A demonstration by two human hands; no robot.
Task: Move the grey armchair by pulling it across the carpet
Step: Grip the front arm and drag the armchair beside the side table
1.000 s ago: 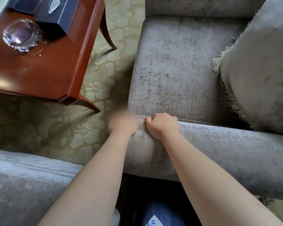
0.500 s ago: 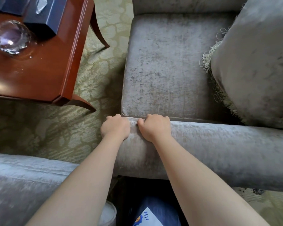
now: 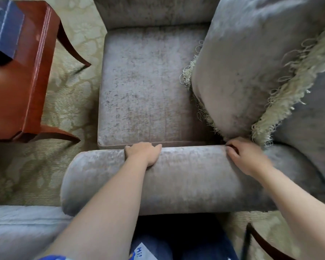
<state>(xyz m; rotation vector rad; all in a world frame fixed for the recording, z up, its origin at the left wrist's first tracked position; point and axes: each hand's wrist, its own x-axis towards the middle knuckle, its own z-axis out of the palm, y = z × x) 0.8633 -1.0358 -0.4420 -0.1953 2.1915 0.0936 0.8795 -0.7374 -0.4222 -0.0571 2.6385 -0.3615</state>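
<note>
The grey armchair point(image 3: 148, 87) fills the middle of the view, its rolled near armrest point(image 3: 186, 177) lying across in front of me. My left hand point(image 3: 144, 152) is curled over the top of that armrest near its left part, fingers hooked over the inner edge by the seat cushion. My right hand point(image 3: 246, 156) grips the same armrest further right, where it meets the chair's back. A grey fringed cushion point(image 3: 251, 62) leans on the seat at the right. The chair stands on a pale green patterned carpet point(image 3: 68, 102).
A reddish wooden side table point(image 3: 23, 87) with curved legs stands left of the chair, a dark blue box point(image 3: 6, 30) on it. Another grey upholstered piece point(image 3: 17, 231) lies at the lower left. A dark curved furniture leg point(image 3: 261, 241) shows at the lower right.
My right hand has slid right along the armrest, away from the left hand, to the corner by the cushion. The armrest's left end now shows and the side table sits further left in view.
</note>
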